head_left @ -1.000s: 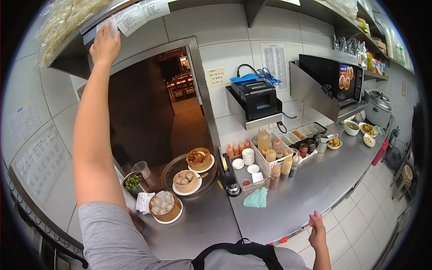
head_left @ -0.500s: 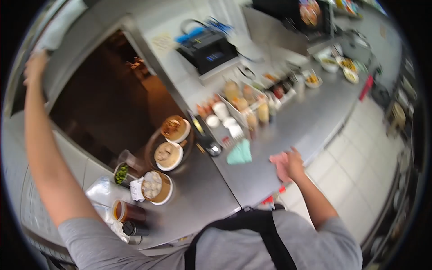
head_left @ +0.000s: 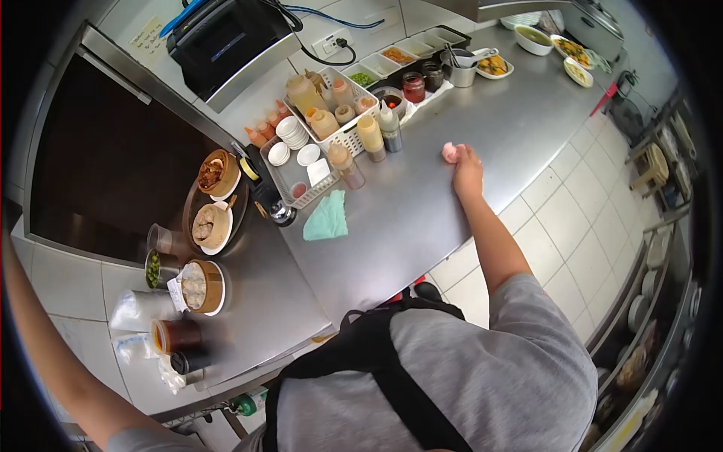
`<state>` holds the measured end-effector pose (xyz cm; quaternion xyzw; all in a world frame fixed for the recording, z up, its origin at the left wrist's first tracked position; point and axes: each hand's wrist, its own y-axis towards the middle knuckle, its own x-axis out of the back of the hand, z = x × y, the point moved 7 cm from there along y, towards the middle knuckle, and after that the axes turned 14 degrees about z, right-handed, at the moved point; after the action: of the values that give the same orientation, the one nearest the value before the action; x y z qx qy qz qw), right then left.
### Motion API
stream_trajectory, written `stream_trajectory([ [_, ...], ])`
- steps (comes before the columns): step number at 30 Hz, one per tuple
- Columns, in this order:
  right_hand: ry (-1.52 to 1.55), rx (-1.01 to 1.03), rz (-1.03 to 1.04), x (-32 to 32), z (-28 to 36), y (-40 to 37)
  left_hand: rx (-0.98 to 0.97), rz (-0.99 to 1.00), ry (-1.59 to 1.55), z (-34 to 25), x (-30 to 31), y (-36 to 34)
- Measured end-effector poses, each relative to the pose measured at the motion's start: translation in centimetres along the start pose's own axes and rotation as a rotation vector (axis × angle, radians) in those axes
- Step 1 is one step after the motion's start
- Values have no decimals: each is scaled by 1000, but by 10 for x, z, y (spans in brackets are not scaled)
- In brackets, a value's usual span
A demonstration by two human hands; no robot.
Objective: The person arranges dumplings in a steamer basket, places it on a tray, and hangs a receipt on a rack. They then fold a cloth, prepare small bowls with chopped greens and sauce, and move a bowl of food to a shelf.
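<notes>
My right hand (head_left: 468, 172) is closed around a bunched pink cloth (head_left: 451, 153) on the steel counter (head_left: 422, 196). My left arm (head_left: 53, 354) reaches up along the left edge of the view, and its hand lies outside the picture. A mint-green cloth (head_left: 326, 216) lies flat to the left of my right hand. Between the two cloths and the wall stand squeeze bottles, among them a yellow one (head_left: 370, 135) and a dark one (head_left: 390, 128).
A round tray (head_left: 242, 215) carries bamboo steamers at the left. Another steamer of dumplings (head_left: 194, 287) stands nearer me beside a sauce tub (head_left: 175, 336). A basket (head_left: 361, 141) holds more bottles. Filled bowls (head_left: 533, 41) stand at the far right. A printer (head_left: 226, 45) hangs above.
The view has shifted. My right hand has moved farther along the counter, with the pink cloth now more bunched. My left hand has left the view. A dark panel now fills the wall opening.
</notes>
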<state>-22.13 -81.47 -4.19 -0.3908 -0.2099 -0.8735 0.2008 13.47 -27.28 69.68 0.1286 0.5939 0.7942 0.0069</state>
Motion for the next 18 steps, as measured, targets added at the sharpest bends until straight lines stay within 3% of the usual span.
stream_trajectory([
  [1, -67, -12, -43, -2, -9, 25, -180, -110, -54, -26, 2, -26],
  [2, -136, -25, -87, -4, -17, 48, -179, -103, -42, -42, -4, -59],
  [4, -146, 5, -77, -23, -18, 97, -638, 196, -294, -118, -12, -165],
  [5, -156, 26, -79, -31, -15, 119, -836, 313, -380, -178, 14, -235],
  [7, -174, 135, 64, -47, -3, 157, -958, 632, -408, -252, 42, -357],
  [8, -191, 236, 196, -59, 6, 167, -998, 871, -653, -282, 40, -402],
  [9, -194, 238, 208, -62, 6, 174, -848, 1038, -767, -309, 41, -431],
  [11, -99, 340, 441, -71, 6, 178, -651, 1188, -962, -346, 13, -495],
  [12, -129, 439, 420, -71, 3, 173, -501, 1299, -1129, -364, -9, -529],
  [14, -103, 509, 393, -74, -8, 150, -40, 1604, -1239, -412, -38, -552],
  [15, -44, 483, 384, -69, -11, 132, -64, 1602, -1269, -437, -51, -561],
  [17, -24, 432, 531, -47, -2, 82, -147, 1334, -1392, -476, -67, -568],
  [18, 80, 334, 583, -39, 1, 53, -159, 1329, -1413, -489, -72, -568],
])
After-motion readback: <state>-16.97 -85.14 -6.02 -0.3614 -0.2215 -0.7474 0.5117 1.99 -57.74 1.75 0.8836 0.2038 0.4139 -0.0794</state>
